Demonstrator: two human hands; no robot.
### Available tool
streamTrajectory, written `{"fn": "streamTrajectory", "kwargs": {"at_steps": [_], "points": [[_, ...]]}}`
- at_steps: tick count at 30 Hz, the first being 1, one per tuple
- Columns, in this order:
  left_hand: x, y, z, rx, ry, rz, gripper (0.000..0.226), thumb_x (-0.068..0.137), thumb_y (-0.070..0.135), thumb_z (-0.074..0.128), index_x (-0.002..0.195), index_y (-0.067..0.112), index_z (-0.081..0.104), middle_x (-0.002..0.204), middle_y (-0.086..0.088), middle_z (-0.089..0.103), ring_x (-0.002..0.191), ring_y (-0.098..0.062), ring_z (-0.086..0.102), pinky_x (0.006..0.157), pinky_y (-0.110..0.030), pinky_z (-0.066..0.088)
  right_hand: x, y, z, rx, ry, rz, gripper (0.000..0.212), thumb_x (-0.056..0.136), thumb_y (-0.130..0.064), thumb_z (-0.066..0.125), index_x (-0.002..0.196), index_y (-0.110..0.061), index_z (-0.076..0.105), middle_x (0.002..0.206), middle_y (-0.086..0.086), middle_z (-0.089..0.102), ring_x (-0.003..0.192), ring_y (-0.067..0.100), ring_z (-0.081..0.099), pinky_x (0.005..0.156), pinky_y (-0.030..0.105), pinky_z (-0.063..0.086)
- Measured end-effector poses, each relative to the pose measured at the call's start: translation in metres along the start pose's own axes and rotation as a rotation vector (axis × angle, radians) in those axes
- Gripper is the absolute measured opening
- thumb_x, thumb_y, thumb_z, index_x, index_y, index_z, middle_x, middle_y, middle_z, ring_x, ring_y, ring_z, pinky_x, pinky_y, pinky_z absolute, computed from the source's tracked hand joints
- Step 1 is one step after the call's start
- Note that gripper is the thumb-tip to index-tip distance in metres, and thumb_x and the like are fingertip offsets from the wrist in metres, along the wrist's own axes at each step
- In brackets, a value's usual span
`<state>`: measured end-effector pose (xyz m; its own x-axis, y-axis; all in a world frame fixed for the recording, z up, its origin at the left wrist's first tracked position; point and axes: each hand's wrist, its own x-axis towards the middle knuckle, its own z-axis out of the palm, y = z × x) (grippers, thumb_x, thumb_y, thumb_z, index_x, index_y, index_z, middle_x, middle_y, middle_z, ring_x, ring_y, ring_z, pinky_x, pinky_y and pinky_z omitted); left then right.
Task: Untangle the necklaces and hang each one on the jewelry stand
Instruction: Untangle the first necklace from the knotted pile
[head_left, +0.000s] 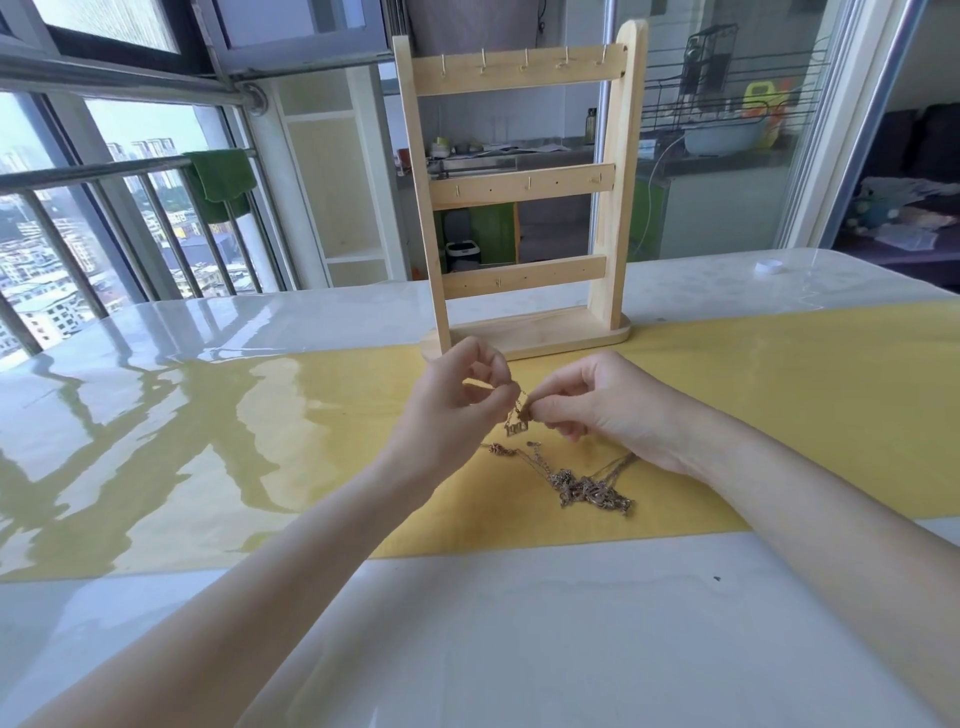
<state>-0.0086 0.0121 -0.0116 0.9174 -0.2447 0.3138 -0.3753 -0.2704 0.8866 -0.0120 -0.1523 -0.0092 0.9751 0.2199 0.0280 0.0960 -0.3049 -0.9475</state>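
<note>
A wooden jewelry stand (519, 187) with three hooked crossbars stands upright on the table, all its hooks bare. Just in front of its base, my left hand (457, 400) and my right hand (597, 405) are raised slightly above the yellow cloth (779, 415). Both pinch a thin gold necklace chain (519, 408) between fingertips, and a small pendant (516, 427) dangles from it. Below the hands, a tangled clump of gold necklaces (587, 486) lies on the cloth, with loose strands trailing left toward another small bunch (501, 449).
The glossy white table (519, 623) carries the yellow cloth across its middle. A small white cap (768, 266) sits at the far right. A balcony railing (104, 171) and window are to the left, glass doors behind the stand.
</note>
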Motion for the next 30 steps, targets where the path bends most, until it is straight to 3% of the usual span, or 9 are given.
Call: {"fn": "streamTrajectory", "kwargs": {"at_steps": [3, 6, 10, 14, 21, 26, 30], "points": [[0.000, 0.000, -0.001, -0.025, -0.011, -0.052, 0.016, 0.089, 0.000, 0.059, 0.080, 0.010, 0.050, 0.079, -0.003, 0.055, 0.071, -0.015, 0.064, 0.082, -0.044, 0.053, 0.002, 0.003, -0.004, 0.114, 0.032, 0.002, 0.007, 0.085, -0.008, 0.067, 0.088, -0.003, 0.071, 0.066, 0.001, 0.058, 0.062, 0.011, 0.050, 0.061, 0.022, 0.043], [0.001, -0.001, -0.002, -0.066, 0.004, -0.077, 0.018, 0.088, 0.000, 0.061, 0.079, 0.011, 0.050, 0.081, -0.005, 0.056, 0.074, -0.017, 0.068, 0.082, -0.038, 0.055, 0.002, 0.002, -0.005, 0.163, 0.009, 0.007, 0.010, 0.085, -0.009, 0.067, 0.090, -0.001, 0.070, 0.076, 0.005, 0.062, 0.068, 0.011, 0.054, 0.061, 0.020, 0.047], [0.002, -0.002, -0.001, -0.046, 0.038, -0.074, 0.015, 0.088, 0.001, 0.060, 0.081, 0.010, 0.051, 0.082, -0.004, 0.057, 0.071, -0.016, 0.066, 0.084, -0.043, 0.054, 0.002, 0.002, -0.003, 0.157, -0.014, -0.005, 0.008, 0.082, -0.008, 0.069, 0.087, -0.001, 0.068, 0.086, 0.011, 0.067, 0.075, 0.012, 0.061, 0.066, 0.020, 0.049], [0.001, -0.002, -0.001, -0.056, 0.023, -0.049, 0.015, 0.089, 0.001, 0.060, 0.081, 0.009, 0.051, 0.085, -0.005, 0.055, 0.063, -0.014, 0.066, 0.074, -0.034, 0.057, 0.001, 0.000, 0.000, 0.188, -0.052, -0.013, 0.009, 0.079, -0.003, 0.071, 0.083, -0.003, 0.063, 0.080, 0.009, 0.065, 0.071, 0.011, 0.062, 0.066, 0.021, 0.049], [0.000, -0.003, 0.001, 0.012, 0.046, 0.022, 0.016, 0.089, 0.002, 0.059, 0.081, 0.013, 0.052, 0.084, 0.002, 0.055, 0.065, -0.014, 0.066, 0.075, -0.040, 0.054, -0.001, -0.004, 0.001, 0.217, -0.070, -0.026, 0.015, 0.078, 0.004, 0.070, 0.077, -0.007, 0.058, 0.069, 0.008, 0.063, 0.063, 0.013, 0.059, 0.061, 0.019, 0.050], [-0.004, -0.005, 0.012, 0.082, 0.035, 0.108, 0.021, 0.092, 0.001, 0.053, 0.080, 0.018, 0.049, 0.076, 0.011, 0.054, 0.059, 0.000, 0.057, 0.058, -0.023, 0.047, -0.002, -0.005, 0.007, 0.206, -0.101, -0.020, 0.020, 0.081, 0.011, 0.063, 0.074, -0.007, 0.057, 0.066, 0.006, 0.059, 0.063, 0.014, 0.054, 0.061, 0.019, 0.047], [-0.005, -0.006, 0.012, 0.116, 0.059, 0.211, 0.024, 0.093, -0.002, 0.050, 0.081, 0.018, 0.046, 0.078, 0.009, 0.052, 0.056, -0.002, 0.052, 0.051, -0.016, 0.041, -0.002, -0.007, 0.007, 0.406, -0.119, 0.040, 0.025, 0.083, 0.012, 0.057, 0.075, -0.011, 0.052, 0.066, 0.004, 0.054, 0.059, 0.011, 0.052, 0.063, 0.020, 0.044]]}}
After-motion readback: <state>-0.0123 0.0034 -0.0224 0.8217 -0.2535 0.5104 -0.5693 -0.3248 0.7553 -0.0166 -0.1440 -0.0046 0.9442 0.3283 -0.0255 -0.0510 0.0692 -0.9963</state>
